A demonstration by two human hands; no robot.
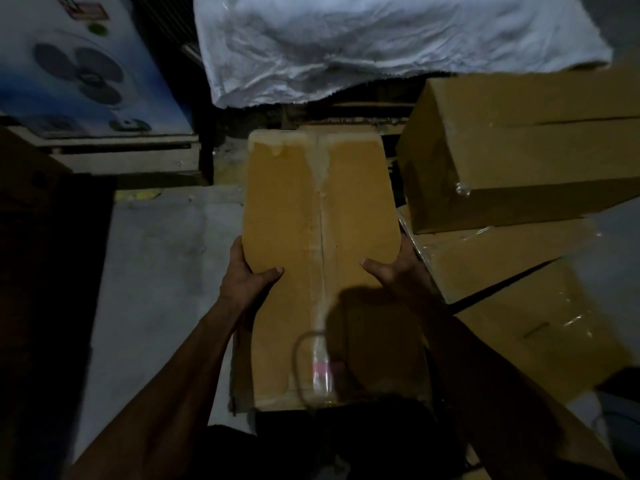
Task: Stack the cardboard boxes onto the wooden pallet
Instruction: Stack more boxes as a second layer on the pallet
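Gripping a long cardboard box (pixel 318 237) from both sides, the person holds it out in front of the body, its taped top seam running away from the camera. The left hand (pixel 247 271) clasps the left edge, thumb curled over the top face and fingers hidden down the side. The right hand (pixel 398 268) grips the right edge the same way, thumb on top. The far end of the box reaches toward the wooden pallet (pixel 363 112), whose slats show dimly under a crumpled white sack (pixel 381 39). More stacked boxes (pixel 526 161) sit just beside it on the right. A blue fan carton (pixel 79 71) stands at the upper left, above grey floor (pixel 156 254).
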